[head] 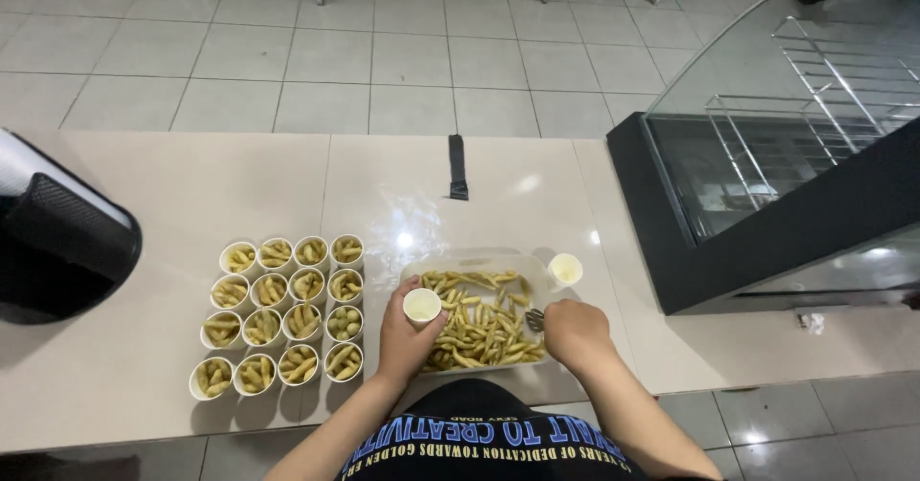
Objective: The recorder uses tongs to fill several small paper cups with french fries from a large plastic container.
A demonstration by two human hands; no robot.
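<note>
Head view: left hand point(404, 332) grips empty white cup point(422, 305); right hand point(573, 332) grips fork point(535, 320).

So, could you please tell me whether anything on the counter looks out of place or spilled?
Nothing looks spilled. The filled cups stand upright in tidy rows beside the tray. Only a black strap lies alone farther back on the counter.

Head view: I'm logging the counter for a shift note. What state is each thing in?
small white cup: empty, upright, in the left hand
tray: open, holding fries
fork: in the right hand, tines in the fries
sixteen cups: filled, upright
spare cup: empty, upright
</note>
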